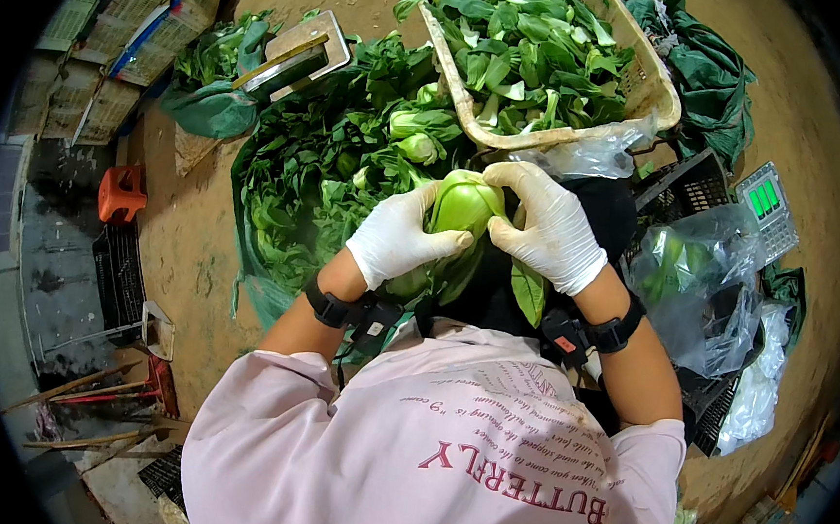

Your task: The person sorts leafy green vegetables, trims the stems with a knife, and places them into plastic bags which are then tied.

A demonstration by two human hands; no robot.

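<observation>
In front of my lap, both white-gloved hands are closed around one head of bok choy (pixel 468 205), its pale green base turned up and its leaves hanging down. My left hand (pixel 401 233) grips it from the left, with the thumb across its front. From the right, my right hand (pixel 545 230) has its fingers at the top of the base and its thumb at the side. One green leaf (pixel 528 291) dangles below the right thumb; whether it is still joined to the head, I cannot tell.
A big heap of bok choy (pixel 315 157) lies at the left on green sheeting. Beyond my hands stands a cream crate (pixel 463 95) full of bok choy. To the right are a scale with a lit green display (pixel 767 204) and a clear plastic bag (pixel 696 281). An orange stool (pixel 122 194) stands far left.
</observation>
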